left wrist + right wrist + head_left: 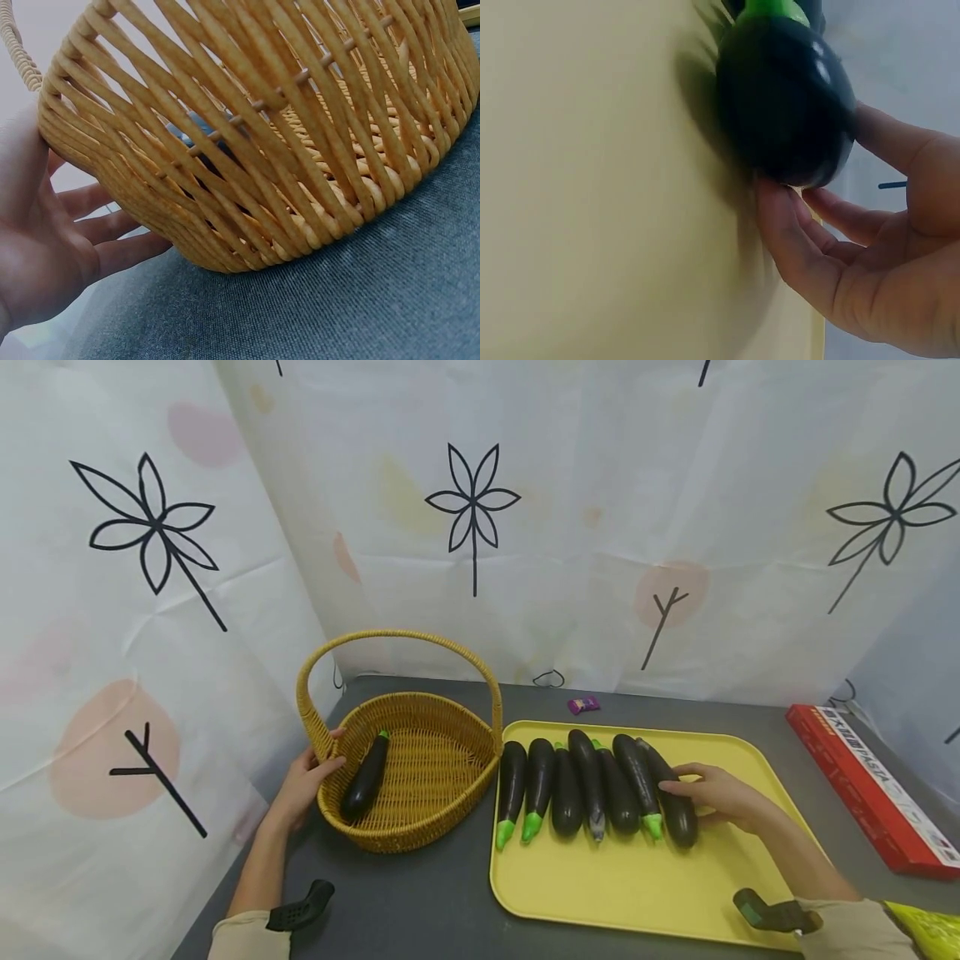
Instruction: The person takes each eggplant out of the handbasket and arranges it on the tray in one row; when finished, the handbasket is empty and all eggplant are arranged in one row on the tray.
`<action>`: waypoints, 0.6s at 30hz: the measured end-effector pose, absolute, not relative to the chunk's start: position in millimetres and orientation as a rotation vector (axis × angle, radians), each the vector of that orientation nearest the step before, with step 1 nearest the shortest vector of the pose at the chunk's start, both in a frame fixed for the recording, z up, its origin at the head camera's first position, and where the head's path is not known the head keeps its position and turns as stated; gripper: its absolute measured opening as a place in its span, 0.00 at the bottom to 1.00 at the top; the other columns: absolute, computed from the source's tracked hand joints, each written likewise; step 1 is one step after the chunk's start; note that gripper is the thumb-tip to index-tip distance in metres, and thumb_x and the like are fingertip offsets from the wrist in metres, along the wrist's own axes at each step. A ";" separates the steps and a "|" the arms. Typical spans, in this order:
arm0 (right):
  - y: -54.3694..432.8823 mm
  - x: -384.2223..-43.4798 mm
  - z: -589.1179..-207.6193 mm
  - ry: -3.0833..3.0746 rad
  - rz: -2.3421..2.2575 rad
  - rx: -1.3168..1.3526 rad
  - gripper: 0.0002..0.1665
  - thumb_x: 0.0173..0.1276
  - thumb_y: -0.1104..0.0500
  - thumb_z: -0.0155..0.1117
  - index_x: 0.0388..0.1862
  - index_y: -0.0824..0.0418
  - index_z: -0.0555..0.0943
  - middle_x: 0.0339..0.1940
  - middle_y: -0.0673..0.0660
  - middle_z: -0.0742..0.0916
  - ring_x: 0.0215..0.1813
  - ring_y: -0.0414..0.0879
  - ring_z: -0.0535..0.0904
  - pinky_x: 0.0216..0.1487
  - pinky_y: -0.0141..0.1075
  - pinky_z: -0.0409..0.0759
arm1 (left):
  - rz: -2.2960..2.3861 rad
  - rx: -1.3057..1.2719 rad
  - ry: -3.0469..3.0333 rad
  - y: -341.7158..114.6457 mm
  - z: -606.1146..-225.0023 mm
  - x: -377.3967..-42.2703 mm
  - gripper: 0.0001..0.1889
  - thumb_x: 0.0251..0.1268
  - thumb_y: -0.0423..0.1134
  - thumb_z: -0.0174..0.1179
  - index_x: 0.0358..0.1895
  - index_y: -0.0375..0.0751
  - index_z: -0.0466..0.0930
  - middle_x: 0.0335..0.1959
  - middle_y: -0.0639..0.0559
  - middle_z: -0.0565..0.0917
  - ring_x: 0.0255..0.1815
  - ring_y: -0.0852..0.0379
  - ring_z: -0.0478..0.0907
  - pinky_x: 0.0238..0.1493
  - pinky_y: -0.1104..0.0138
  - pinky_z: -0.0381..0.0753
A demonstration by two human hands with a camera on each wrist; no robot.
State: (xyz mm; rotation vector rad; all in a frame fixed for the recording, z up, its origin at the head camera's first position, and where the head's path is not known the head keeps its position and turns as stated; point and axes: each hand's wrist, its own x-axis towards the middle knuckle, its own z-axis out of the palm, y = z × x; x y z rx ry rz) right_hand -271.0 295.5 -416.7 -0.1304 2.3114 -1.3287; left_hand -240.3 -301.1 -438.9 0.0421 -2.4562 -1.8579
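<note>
My left hand (303,783) holds the rim of a wicker basket (393,841) at the foot of its tall handle, thumb over the edge. In the left wrist view its fingers lie against the outside of the weave. A single dark eggplant (367,779) leans inside the basket on the left. On a yellow tray (600,893) several eggplants (566,793) lie side by side. My right hand (723,795) grips the rightmost eggplant (681,820) between thumb and fingers; in the right wrist view this eggplant (780,105) shows its rounded end, with fingers beneath it.
A red pasta box (862,793) lies right of the tray, with a yellow-green packet (930,931) at the lower right corner. Behind the tray is a small purple wrapper (583,704). Patterned white curtains (570,527) enclose the grey table (420,902).
</note>
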 end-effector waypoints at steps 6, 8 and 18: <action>294.2 -270.0 -416.3 2.348 -1.309 -0.110 0.44 0.73 0.46 0.54 0.68 0.80 0.53 0.56 0.74 0.76 0.53 0.59 0.77 0.43 0.48 0.79 | -1.885 0.017 -2.458 -300.8 -437.5 -238.9 0.30 0.75 0.41 0.49 0.76 0.44 0.52 0.67 0.32 0.61 0.62 0.40 0.63 0.45 0.68 0.73; 294.4 -270.1 -415.8 2.357 -1.308 -0.102 0.43 0.74 0.46 0.53 0.68 0.80 0.55 0.55 0.74 0.77 0.53 0.60 0.77 0.43 0.48 0.79 | -1.893 0.010 -2.457 -300.9 -437.1 -238.5 0.30 0.75 0.41 0.49 0.76 0.44 0.51 0.67 0.32 0.60 0.63 0.39 0.63 0.45 0.67 0.73; 293.1 -269.3 -415.9 2.338 -1.347 -0.118 0.40 0.75 0.50 0.52 0.67 0.82 0.56 0.48 0.67 0.81 0.49 0.54 0.79 0.43 0.45 0.79 | -1.886 0.015 -2.464 -301.1 -435.6 -237.7 0.30 0.75 0.41 0.49 0.76 0.44 0.51 0.68 0.32 0.60 0.63 0.38 0.63 0.45 0.68 0.73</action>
